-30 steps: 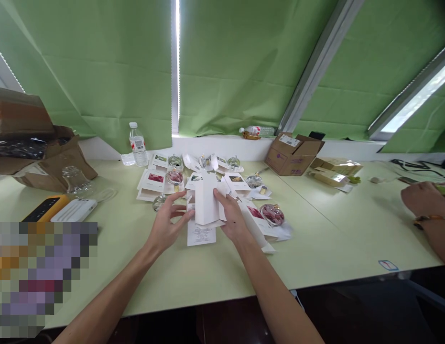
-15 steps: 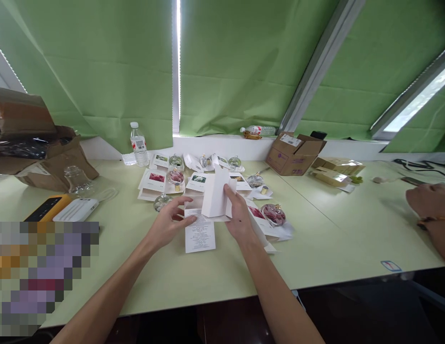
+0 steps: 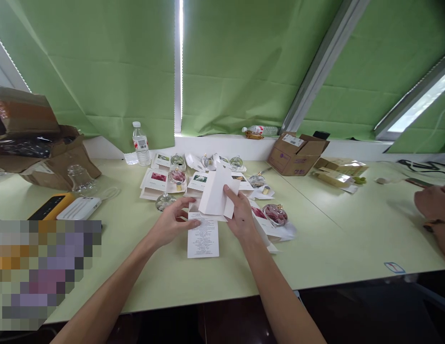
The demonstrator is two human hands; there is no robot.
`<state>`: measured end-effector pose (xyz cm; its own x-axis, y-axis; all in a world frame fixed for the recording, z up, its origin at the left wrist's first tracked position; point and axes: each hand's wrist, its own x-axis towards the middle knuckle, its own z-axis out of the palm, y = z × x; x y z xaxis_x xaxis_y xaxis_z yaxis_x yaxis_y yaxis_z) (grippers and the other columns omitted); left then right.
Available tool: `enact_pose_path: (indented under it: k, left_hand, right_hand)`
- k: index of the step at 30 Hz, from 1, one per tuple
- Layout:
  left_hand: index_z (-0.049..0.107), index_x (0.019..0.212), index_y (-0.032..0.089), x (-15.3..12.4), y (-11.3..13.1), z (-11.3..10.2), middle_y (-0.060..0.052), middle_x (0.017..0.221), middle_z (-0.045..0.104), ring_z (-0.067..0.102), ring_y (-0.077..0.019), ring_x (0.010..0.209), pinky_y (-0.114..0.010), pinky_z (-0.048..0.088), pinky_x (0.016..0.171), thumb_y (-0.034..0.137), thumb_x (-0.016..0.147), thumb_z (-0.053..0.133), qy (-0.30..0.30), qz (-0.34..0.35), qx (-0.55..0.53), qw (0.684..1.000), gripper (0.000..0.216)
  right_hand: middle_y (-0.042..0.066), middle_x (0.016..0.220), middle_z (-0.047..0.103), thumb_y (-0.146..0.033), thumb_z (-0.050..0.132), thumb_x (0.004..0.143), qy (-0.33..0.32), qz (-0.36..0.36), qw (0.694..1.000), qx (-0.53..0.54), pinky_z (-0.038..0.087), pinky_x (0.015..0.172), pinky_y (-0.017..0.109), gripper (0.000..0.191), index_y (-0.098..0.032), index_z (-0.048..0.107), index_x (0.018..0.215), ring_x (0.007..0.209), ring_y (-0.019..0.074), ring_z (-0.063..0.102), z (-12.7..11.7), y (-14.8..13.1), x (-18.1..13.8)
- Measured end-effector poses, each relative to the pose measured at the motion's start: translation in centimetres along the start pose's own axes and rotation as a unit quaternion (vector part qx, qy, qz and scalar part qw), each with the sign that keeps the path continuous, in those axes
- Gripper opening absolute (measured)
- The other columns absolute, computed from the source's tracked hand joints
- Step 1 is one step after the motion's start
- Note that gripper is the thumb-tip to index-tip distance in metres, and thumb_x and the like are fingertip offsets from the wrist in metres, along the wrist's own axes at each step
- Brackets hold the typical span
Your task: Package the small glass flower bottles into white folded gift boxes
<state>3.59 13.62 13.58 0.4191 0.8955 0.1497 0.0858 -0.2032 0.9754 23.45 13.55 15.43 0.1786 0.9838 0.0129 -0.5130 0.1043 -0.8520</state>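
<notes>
Right hand (image 3: pixel 240 217) pinches a flat white carton (image 3: pixel 215 193) upright. Left hand (image 3: pixel 171 225), loosely open, touches its lower flap above a leaflet (image 3: pixel 203 240), mid-tabletop (image 3: pixel 315 239). Carton looks light, thin and easily creased, so grip it at the fold edges. Glass baubles (image 3: pixel 276 213) lie just beside.

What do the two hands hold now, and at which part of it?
The right hand grips a white folded carton at its right edge; the left hand touches its lower left corner.

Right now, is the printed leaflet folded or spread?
Spread: the leaflet lies flat on the table, print facing up, left hand at its far edge. The right hand holds a carton just behind it.
</notes>
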Motion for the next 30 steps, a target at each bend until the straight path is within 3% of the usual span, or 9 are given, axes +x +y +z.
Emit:
enact_pose_path:
  k: [7,14,21,30]
  left_hand:
    - [0.051,0.134,0.026,0.0,0.2,-0.1,-0.011,0.123,0.062,0.066,-0.0242,0.095,-0.042,0.055,0.084,0.034,0.072,0.077,-0.028,-0.029,-0.021,0.999,0.068]
    - [0.044,0.142,0.028,-0.1,-0.2,-0.2,-0.012,0.132,0.057,0.066,-0.0270,0.100,-0.046,0.051,0.091,0.036,0.071,0.078,-0.057,-0.055,-0.019,0.997,0.079]
    - [0.042,0.142,0.024,-0.3,0.4,0.1,-0.010,0.121,0.067,0.065,-0.0299,0.107,-0.047,0.050,0.095,0.031,0.073,0.078,-0.093,-0.068,-0.103,0.988,0.078]
    - [0.043,0.139,0.022,-0.4,0.5,0.1,-0.009,0.116,0.070,0.066,-0.0288,0.106,-0.047,0.049,0.096,0.030,0.072,0.079,-0.096,-0.070,-0.112,0.987,0.077]
  right_hand:
    - [0.003,0.107,0.071,-0.046,0.073,0.073,0.053,-0.011,0.998,-0.020,0.058,0.067,0.032,0.038,-0.024,0.066,0.103,0.090,0.0243,0.068,0.3,-0.6,-0.6]
    - [0.003,0.092,0.073,-0.048,0.077,0.066,0.074,-0.037,0.996,-0.030,0.057,0.066,0.032,0.042,-0.020,0.066,0.096,0.086,0.0251,0.069,0.5,-0.5,-0.8]
    - [0.003,0.101,0.073,-0.041,0.080,0.067,0.102,-0.046,0.994,0.018,0.060,0.065,0.032,0.037,-0.022,0.063,0.093,0.087,0.0234,0.070,0.2,-0.2,0.0]
    - [0.005,0.106,0.072,-0.034,0.081,0.066,0.069,-0.076,0.994,0.046,0.061,0.073,0.033,0.040,-0.020,0.064,0.100,0.096,0.0242,0.068,0.0,0.0,0.3]
